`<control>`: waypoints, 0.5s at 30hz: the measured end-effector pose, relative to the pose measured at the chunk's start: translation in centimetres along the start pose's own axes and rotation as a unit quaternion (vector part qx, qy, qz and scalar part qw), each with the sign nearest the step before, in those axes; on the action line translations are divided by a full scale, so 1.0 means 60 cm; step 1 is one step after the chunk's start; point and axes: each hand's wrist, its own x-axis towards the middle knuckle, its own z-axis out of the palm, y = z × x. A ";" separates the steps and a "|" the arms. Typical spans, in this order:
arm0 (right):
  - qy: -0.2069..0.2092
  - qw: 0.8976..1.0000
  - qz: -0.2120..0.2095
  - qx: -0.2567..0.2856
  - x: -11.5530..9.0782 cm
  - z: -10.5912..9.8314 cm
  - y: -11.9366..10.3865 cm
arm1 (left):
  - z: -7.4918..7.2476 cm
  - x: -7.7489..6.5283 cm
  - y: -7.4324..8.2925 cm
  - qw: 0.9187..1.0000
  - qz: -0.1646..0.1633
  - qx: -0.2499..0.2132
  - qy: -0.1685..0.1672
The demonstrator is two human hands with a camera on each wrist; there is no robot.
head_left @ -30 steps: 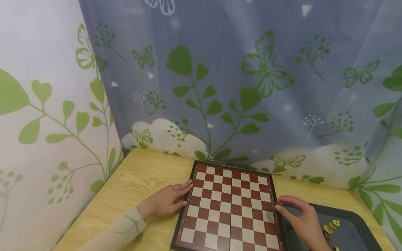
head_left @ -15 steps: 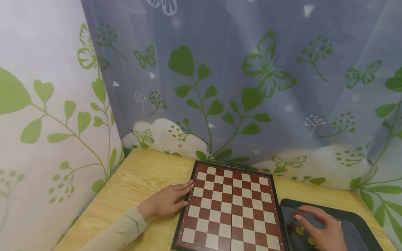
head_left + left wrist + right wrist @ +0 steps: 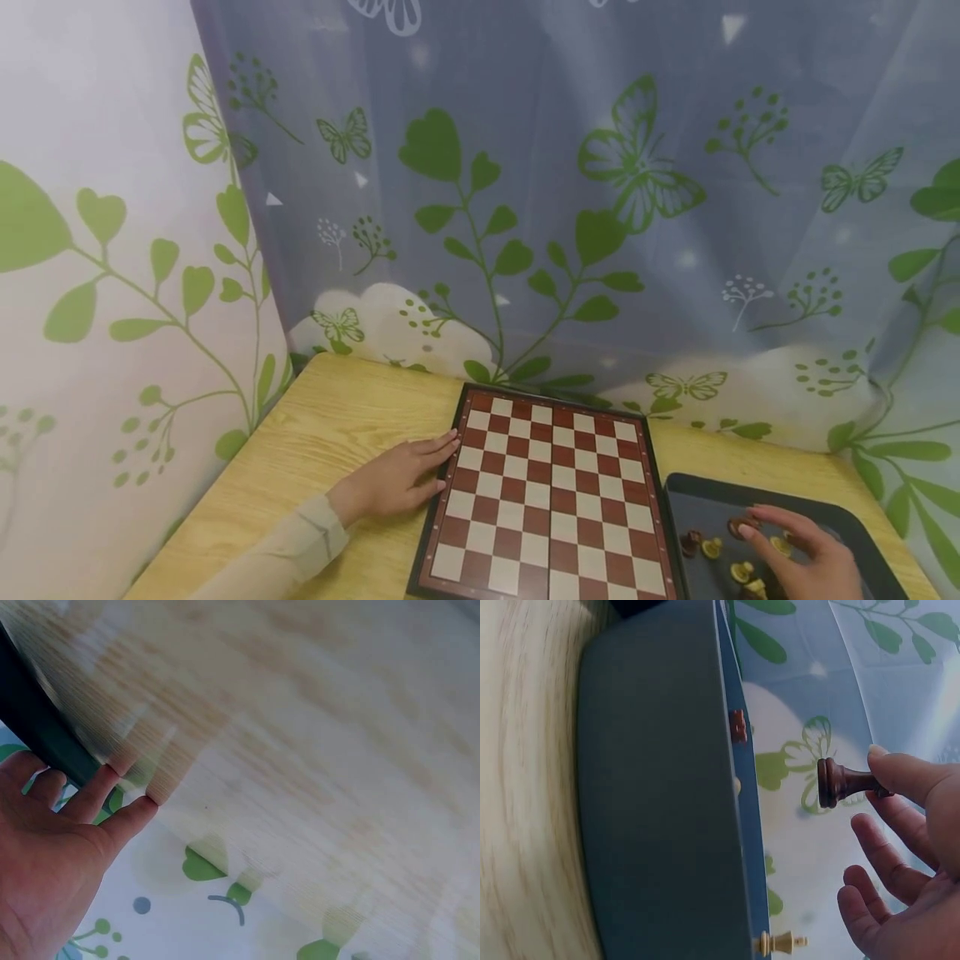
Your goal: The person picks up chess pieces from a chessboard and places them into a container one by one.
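A checkered chessboard (image 3: pixel 551 500) lies unfolded with bare squares. My left hand (image 3: pixel 397 479) rests at its left edge, fingers extended and touching the rim; the left wrist view shows those fingers (image 3: pixel 131 817) by the dark board side. Over the dark tray (image 3: pixel 847 517), my right hand (image 3: pixel 813 558) pinches a dark brown chess piece (image 3: pixel 847 782) by its narrow end, between thumb and index finger, base pointing away from the hand. The held end is covered by the fingers, so its kind is unclear. The other right fingers are loosely bent.
Several chess pieces lie in the tray, among them a yellow one (image 3: pixel 712 547) and a brown one (image 3: pixel 691 543). A yellow king (image 3: pixel 780 943) shows beyond the tray wall. The wooden table (image 3: pixel 360 408) meets a patterned curtain (image 3: pixel 525 208) behind.
My right hand has moved right, from the board's right edge to over the tray, with the brown chess piece still pinched. My left hand has stayed in place.
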 end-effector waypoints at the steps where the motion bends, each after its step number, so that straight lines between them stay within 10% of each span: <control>1: 0.000 1.000 0.005 -0.001 0.001 -0.002 0.003 | 0.000 0.000 0.000 1.000 0.000 0.000 0.001; 15: -0.012 0.996 0.089 -0.010 0.020 -0.013 0.051 | 0.003 0.002 -0.003 1.000 0.005 0.004 0.006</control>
